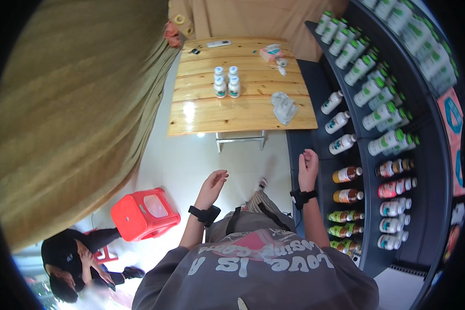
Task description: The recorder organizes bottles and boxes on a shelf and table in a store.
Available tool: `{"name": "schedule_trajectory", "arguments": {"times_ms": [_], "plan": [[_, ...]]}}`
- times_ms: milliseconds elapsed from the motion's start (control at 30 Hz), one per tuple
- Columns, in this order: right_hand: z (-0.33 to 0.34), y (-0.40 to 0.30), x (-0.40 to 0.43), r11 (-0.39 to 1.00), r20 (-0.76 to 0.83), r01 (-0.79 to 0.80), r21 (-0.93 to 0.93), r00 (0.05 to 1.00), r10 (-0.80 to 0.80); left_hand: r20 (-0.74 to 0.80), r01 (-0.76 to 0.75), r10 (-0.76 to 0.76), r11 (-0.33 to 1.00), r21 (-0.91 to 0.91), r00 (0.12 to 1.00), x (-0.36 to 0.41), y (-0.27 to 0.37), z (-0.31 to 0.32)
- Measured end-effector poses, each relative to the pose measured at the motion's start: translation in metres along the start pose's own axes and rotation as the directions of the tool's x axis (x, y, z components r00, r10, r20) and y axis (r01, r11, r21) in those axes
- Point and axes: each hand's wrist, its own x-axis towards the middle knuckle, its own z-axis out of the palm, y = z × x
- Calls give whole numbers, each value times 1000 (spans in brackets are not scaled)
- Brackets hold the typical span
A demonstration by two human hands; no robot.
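Observation:
My left hand hangs in front of my body over the pale floor, its fingers loosely curled with nothing visible in them. On the other side, my right hand is near the dark shelf edge, also loosely curled and apparently holding nothing. Both wrists wear black straps. Ahead stands a wooden table with several white capped bottles grouped near its middle. A crumpled plastic bag lies at its near right corner. White bottles stand on the low shelf just right of my right hand.
Dark shelving with rows of green-capped bottles and coloured drinks lines the right side. A red plastic stool and a seated person are at lower left. A tissue pack lies on the table; a brown curtain hangs left.

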Motion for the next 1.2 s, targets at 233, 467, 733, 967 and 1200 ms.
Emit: {"name": "schedule_trajectory", "arguments": {"times_ms": [233, 467, 733, 967, 1200], "plan": [[99, 10, 27, 998, 229, -9, 66, 973, -6, -200, 66, -73, 997, -40, 977, 2, -25, -47], [140, 52, 66, 982, 341, -187, -11, 923, 180, -331, 173, -184, 983, -63, 925, 39, -32, -89], [228, 66, 164, 977, 360, -179, 115, 924, 126, -221, 128, -98, 983, 128, 970, 195, -8, -121], [289, 34, 188, 980, 465, -182, 81, 876, 125, -138, 119, -78, 937, 329, 987, 346, -1, -102], [278, 18, 166, 970, 501, -243, -4, 839, 212, -148, -2, 85, 872, 489, 985, 423, -31, -87]]}}
